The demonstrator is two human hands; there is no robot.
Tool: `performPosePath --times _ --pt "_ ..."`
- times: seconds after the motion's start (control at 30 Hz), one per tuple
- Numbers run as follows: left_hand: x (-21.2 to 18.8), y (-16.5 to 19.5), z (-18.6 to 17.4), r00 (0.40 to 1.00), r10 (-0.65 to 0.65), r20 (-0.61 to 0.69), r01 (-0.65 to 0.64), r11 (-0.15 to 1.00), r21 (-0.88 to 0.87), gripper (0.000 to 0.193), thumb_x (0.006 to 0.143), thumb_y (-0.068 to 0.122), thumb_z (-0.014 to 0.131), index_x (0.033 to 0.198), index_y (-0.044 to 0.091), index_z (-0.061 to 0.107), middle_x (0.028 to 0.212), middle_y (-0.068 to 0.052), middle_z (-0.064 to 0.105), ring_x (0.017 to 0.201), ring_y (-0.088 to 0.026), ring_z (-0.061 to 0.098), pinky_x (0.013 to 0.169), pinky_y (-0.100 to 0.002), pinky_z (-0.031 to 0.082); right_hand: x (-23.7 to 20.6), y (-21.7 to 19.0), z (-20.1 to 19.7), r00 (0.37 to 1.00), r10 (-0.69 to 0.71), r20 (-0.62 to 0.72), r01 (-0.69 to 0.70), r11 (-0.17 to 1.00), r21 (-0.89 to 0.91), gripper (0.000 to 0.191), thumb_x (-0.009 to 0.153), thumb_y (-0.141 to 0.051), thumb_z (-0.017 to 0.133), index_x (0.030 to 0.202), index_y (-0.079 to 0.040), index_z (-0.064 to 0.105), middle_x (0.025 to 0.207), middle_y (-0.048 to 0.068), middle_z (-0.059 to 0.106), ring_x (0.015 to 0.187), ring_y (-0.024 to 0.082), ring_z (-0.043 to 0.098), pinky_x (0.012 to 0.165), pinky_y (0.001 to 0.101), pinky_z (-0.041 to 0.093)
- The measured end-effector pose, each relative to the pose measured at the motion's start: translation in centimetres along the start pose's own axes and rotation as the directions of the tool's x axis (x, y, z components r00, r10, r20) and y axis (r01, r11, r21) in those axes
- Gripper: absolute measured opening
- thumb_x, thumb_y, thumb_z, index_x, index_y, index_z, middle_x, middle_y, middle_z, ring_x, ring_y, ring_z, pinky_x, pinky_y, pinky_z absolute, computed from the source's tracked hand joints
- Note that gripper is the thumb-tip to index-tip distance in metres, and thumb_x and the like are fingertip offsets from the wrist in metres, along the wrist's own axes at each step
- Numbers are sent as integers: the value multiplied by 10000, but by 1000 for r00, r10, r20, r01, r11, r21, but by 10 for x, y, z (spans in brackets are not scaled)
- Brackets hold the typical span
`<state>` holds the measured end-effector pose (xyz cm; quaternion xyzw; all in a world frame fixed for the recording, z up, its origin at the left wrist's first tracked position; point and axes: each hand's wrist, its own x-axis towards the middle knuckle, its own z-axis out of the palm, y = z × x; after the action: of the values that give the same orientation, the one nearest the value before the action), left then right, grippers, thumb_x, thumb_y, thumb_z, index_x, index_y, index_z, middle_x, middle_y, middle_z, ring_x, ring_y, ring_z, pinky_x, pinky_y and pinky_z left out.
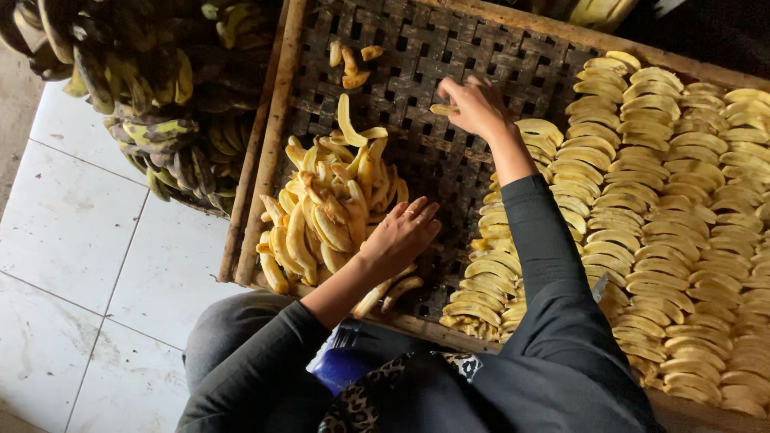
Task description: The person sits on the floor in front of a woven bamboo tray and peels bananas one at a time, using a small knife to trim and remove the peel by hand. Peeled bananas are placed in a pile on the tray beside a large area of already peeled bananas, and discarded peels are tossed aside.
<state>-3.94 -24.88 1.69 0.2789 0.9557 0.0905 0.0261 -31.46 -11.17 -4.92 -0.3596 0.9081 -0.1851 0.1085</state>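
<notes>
Banana slice (442,109): pinched in the grip of the right hand (475,104) above the woven drying tray (449,48), at the far end of the newest row.
Step in hand: judged to be the laying of one slice onto the tray beside the laid rows of slices (666,208).
Left hand (399,236): laid palm-down on the loose pile of peeled banana strips (329,208), fingers spread; nothing is seen to be gripped.
Long axis: roughly left to right across the view, matching the rows.
Next move: judged to call for the slice to be lowered flat, overlapping its neighbour.
Beside the tray: unpeeled banana bunches (160,128).
</notes>
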Motion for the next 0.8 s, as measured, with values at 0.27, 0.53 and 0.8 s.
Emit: performPosePath --times 0.27,0.53,0.8 --pt "5 -1 -1 999 -52 14 51 997 55 170 824 149 648 984 90 657 1165 -96 631 1196 -268 570 916 -388 493 -32 37 -22 958 165 -236 1 817 577 184 928 -51 757 1097 -111 716 1090 29 740 1003 149 709 884 294 604" --pt "-4 -9 4 992 -65 -108 71 996 50 216 781 173 648 978 85 663 1170 -105 647 1156 -260 583 901 -380 496 -105 124 -48 931 333 -149 -155 732 664 141 990 13 738 1098 -2 649 1079 58 731 1008 125 697 859 241 538" --pt "-9 -11 9 993 -117 31 116 992 43 161 826 166 650 973 101 664 1076 -98 645 1124 -269 591 902 -392 488 -110 125 -38 917 352 -190 -250 876 412 107 1012 30 715 1091 -38 739 1043 97 728 874 169 646 787 312 520"
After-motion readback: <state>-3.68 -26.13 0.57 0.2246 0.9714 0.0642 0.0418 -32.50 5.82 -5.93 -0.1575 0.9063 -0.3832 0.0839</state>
